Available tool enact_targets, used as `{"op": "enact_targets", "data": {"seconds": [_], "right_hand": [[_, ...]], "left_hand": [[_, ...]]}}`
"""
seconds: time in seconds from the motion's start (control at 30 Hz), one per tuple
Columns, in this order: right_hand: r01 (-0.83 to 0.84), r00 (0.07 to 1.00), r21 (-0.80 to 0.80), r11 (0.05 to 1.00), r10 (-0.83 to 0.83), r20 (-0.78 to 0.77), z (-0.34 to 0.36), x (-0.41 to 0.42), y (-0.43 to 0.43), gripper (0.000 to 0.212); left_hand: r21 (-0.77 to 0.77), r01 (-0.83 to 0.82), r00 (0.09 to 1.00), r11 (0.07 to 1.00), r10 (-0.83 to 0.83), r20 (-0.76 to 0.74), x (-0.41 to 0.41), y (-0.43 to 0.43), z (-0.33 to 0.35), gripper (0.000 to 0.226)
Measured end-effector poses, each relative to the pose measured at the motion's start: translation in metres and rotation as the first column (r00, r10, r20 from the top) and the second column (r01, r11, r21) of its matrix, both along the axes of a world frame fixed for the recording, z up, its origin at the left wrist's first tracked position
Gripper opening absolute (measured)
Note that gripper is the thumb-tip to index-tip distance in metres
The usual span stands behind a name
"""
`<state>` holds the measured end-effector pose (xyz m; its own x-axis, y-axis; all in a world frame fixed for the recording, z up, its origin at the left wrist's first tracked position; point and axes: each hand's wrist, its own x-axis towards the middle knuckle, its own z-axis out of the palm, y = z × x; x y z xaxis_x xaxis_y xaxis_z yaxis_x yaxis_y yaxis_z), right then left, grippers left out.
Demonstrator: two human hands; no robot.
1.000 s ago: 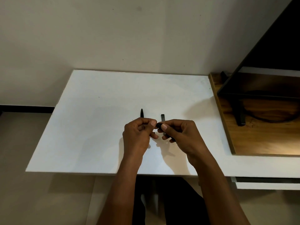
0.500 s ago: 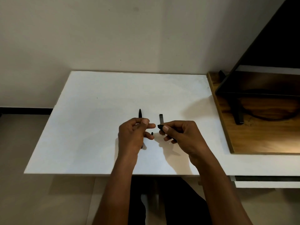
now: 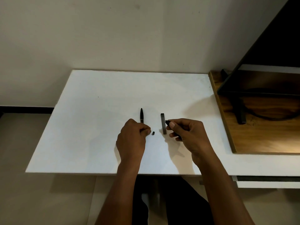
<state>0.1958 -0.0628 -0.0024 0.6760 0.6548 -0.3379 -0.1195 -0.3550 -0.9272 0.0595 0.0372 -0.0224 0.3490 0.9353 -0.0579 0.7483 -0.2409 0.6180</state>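
Small black cap [image 3: 153,132] now lies on the white table [image 3: 97,127] between the parted hands, off the slim black barrel [image 3: 167,122] the right hand [image 3: 188,135] pinches, left hand [image 3: 132,140] curled on nothing visible, so separation looks done.

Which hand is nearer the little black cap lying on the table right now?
Left. The left hand sits just left of the cap, barely apart; the right hand, pinching a black pen piece, is farther right, beyond the grey bar.
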Motion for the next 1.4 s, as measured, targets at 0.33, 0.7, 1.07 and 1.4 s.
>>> {"op": "enact_targets", "data": {"seconds": [0.33,0.7,1.07,1.4], "right_hand": [[0.001,1.000,-0.008,1.000,-0.001,0.000,-0.001,0.001,0.000,0.014],[0.041,0.951,0.244,0.969,0.037,-0.306,0.005,-0.006,0.004,0.020],[-0.060,0.991,0.141,0.988,0.076,-0.111,0.005,-0.012,0.008,0.028],[0.060,0.844,-0.247,0.967,0.083,0.531,-0.010,-0.011,0.009,0.021]], "left_hand": [[-0.033,-0.028,0.988,0.999,0.033,0.150,-0.004,0.005,0.002,0.015],[-0.356,-0.028,0.806,0.934,0.232,0.545,0.006,0.003,0.019,0.021],[-0.498,0.190,0.788,0.846,0.171,0.591,0.005,0.003,0.019,0.008],[-0.556,0.277,0.643,0.783,0.279,0.713,0.005,0.006,0.017,0.025]]}}
